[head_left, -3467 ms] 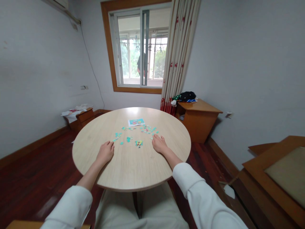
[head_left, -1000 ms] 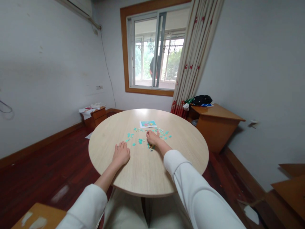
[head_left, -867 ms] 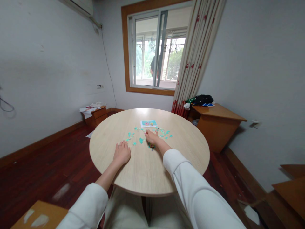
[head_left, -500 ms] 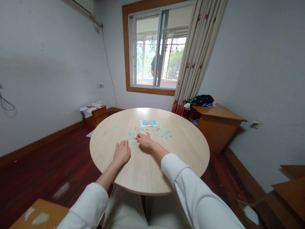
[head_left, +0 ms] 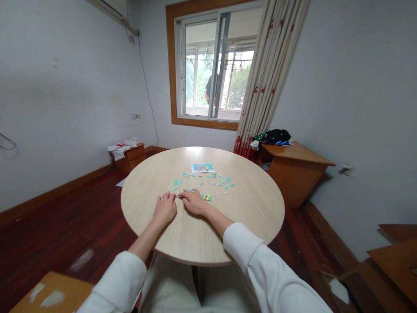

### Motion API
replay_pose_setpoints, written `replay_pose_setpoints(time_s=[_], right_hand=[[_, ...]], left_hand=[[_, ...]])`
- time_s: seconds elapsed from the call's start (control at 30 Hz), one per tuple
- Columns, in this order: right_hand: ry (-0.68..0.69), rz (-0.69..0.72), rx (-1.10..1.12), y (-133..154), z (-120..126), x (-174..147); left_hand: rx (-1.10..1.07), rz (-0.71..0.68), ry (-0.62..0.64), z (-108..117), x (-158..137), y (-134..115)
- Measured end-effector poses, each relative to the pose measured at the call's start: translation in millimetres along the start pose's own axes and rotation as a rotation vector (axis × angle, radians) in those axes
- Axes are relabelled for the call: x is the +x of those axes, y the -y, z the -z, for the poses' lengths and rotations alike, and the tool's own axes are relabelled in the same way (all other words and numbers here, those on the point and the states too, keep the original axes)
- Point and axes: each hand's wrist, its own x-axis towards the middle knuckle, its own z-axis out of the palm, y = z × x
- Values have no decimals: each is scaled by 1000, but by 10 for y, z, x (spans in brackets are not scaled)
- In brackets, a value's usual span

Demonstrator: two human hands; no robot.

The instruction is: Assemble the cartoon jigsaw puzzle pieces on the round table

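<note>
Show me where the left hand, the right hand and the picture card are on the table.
left hand (head_left: 165,207), head view, on the back of the hand.
right hand (head_left: 194,202), head view, on the back of the hand.
picture card (head_left: 202,167), head view, on the middle of its printed face.

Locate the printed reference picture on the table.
In the head view, the reference picture lies flat on the round table past the scattered teal puzzle pieces, toward the window, well beyond both hands.
</note>
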Motion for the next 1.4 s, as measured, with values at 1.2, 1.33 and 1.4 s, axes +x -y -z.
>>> replay_pose_setpoints(time_s=[1.2,1.33,1.4], right_hand=[[-88,-244,-27,-196,223,371],[-176,-120,94,-202,130,363],[-187,-64,165,-192,64,384]], left_hand=[[-27,23,-13,-45,25,29],[-24,15,-29,-72,32,40],[-22,7,-38,-69,31,37]])
